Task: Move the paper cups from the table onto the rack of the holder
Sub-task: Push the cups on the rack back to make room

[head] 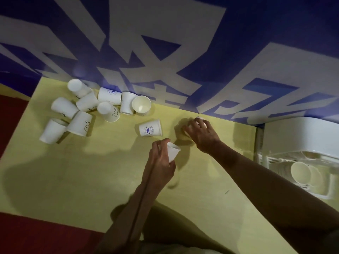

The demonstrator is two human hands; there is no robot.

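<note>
Cups, white paper with small printed logos: nine in a heap (pixel 95 107) at the counter (pixel 91 171) back, one lying alone (pixel 150 127). The left hand (pixel 161 162) pinches a cup (pixel 173 150); the right hand's (pixel 200 133) curled grip covers another (pixel 199 119). Rack (pixel 300 173) holds some.

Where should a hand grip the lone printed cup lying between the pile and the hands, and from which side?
Grip the lone cup across its side wall near the middle, coming from above. It lies on its side on the table, rim toward the right, base toward the left, with bare table around it, so fingers could likely close front and back without touching the pile.
</note>
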